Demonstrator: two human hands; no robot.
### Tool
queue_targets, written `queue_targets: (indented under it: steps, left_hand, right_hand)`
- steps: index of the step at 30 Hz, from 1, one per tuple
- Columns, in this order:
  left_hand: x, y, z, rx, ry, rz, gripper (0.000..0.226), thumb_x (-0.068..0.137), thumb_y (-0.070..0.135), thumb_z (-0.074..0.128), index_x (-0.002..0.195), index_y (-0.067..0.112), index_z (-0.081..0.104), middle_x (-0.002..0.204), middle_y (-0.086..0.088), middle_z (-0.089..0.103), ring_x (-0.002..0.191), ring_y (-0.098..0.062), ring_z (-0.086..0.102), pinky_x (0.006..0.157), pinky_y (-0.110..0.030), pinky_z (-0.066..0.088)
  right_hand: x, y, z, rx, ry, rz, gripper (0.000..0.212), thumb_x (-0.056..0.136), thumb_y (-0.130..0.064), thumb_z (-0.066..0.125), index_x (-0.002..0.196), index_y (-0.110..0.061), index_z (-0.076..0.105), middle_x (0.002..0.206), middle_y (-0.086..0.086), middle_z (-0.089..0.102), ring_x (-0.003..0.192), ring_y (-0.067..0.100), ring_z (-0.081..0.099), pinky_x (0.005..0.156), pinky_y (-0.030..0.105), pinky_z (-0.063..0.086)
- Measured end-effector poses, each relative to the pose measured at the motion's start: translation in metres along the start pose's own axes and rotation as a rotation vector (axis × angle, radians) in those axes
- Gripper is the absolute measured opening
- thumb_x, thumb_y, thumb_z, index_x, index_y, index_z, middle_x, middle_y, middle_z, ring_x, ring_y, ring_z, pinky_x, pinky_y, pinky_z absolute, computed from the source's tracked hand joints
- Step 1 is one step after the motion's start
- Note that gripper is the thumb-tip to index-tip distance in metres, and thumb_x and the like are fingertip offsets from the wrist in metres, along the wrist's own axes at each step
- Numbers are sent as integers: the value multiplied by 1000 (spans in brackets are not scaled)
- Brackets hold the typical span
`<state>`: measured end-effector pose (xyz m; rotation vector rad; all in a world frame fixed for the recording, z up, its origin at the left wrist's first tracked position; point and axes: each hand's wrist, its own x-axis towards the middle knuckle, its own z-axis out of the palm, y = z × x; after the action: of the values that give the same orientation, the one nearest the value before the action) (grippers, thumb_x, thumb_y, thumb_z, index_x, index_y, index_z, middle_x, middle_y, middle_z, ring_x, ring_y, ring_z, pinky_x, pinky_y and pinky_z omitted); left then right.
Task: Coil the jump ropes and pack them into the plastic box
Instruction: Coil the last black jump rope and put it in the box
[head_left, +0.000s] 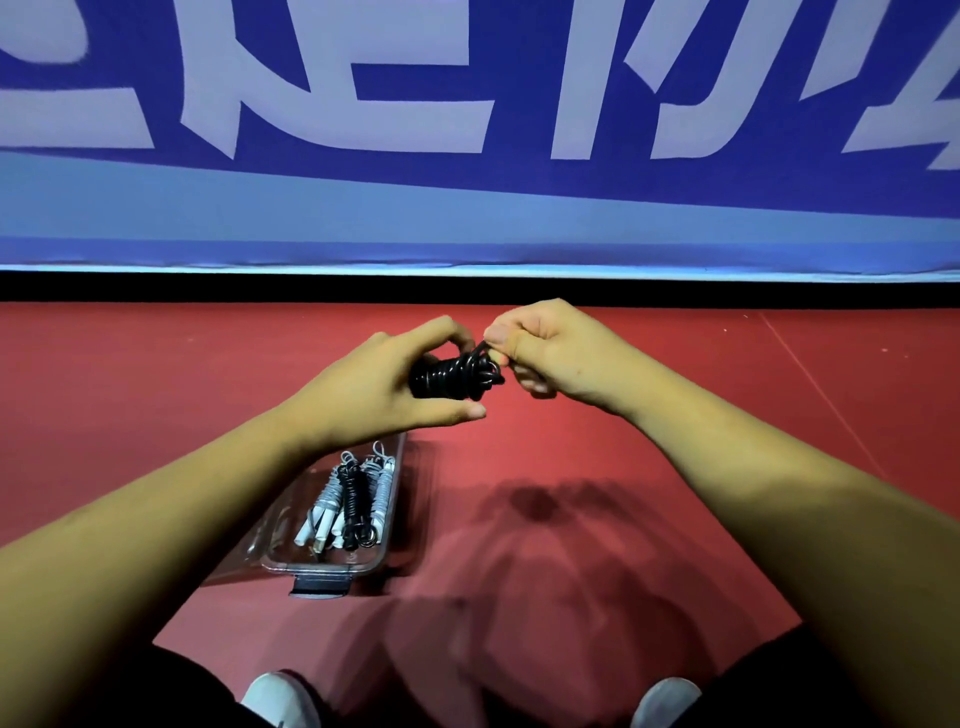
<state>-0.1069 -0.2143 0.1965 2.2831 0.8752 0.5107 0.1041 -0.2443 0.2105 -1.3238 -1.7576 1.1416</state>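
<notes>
A black jump rope (451, 376), wound into a tight bundle, is held in the air above the red floor. My left hand (387, 384) grips the bundle from the left, fingers over it and thumb under it. My right hand (545, 348) pinches the rope's loose end at the bundle's right tip. Below my left forearm a clear plastic box (387, 540) lies on the floor. Inside it lie a coiled black rope (355, 501) and coiled white ropes (383, 493) side by side.
The red floor (597, 493) runs to a black strip under a blue banner (467, 208) with large white characters. My two white shoes (283, 699) show at the bottom edge. A dark latch (321, 584) sticks out from the box's near end.
</notes>
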Motion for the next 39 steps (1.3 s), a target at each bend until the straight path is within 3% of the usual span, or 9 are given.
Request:
queue_targets:
  steps: [4,7,11,17,25,28,31,35,39]
  left_hand:
    - [0,17,9,-528,23,-44,41,91,32,68,129,32,51,73,-13,57,53,-19,47,44,-27,39]
    - [4,27,17,-641,106,-78,29,99,22,55,127,17,52,73,-22,49,51,-21,44,41,-19,34]
    - [7,31,19,-723,147,-148,25,98,32,51,113,12,49,69,-17,50,52,-25,43,44,-22,33]
    - [12,34,24,-947,140,-202,22,100,40,48,107,20,55,69,-13,48,51,-23,44,55,-34,38]
    - [9,39,29,-992,153,-182,30,100,39,47,128,28,52,73,-16,48,51,-24,44,55,-33,41]
    - [9,38,24,-940,148,-203,30,100,38,48,127,24,52,71,-15,48,53,-25,45,58,-35,40]
    - [9,36,23,-884,150,-210,27,99,39,50,122,26,54,73,-14,49,56,-26,46,56,-35,40]
    - [6,33,27,-804,141,-256,27,97,44,52,119,28,54,72,-13,53,55,-26,49,55,-34,38]
    - [7,35,26,-776,124,-268,21,98,41,52,116,30,54,71,-13,55,54,-27,51,51,-31,40]
  right_hand:
    - [2,2,-6,52,100,-2,44,97,-37,54,56,-23,52,54,11,34,46,16,26,45,22,26]
    - [3,2,-4,215,112,59,31,100,-31,50,75,-12,46,54,3,30,45,13,21,45,22,22]
    - [1,3,2,471,164,99,26,101,-25,51,81,-15,38,53,1,35,46,13,29,47,25,28]
    - [-8,-4,0,755,223,110,18,95,-7,58,80,-10,48,58,8,49,51,19,48,56,31,43]
    - [-9,-8,-2,430,241,124,19,92,-8,62,74,-9,55,59,12,58,51,22,51,49,28,42]
    - [-9,-11,-5,13,357,-31,19,95,-19,60,83,-8,68,73,6,68,64,10,60,62,22,47]
    - [-11,-17,-5,-71,342,-148,12,92,-19,63,94,-13,74,85,-3,73,73,3,62,67,11,44]
    - [-11,-15,-6,-206,304,-121,8,89,-18,67,85,-15,74,76,-8,71,69,-1,60,68,18,44]
    - [-13,-18,-11,-242,267,-114,12,87,-16,65,77,-14,71,70,-2,70,69,14,64,69,30,50]
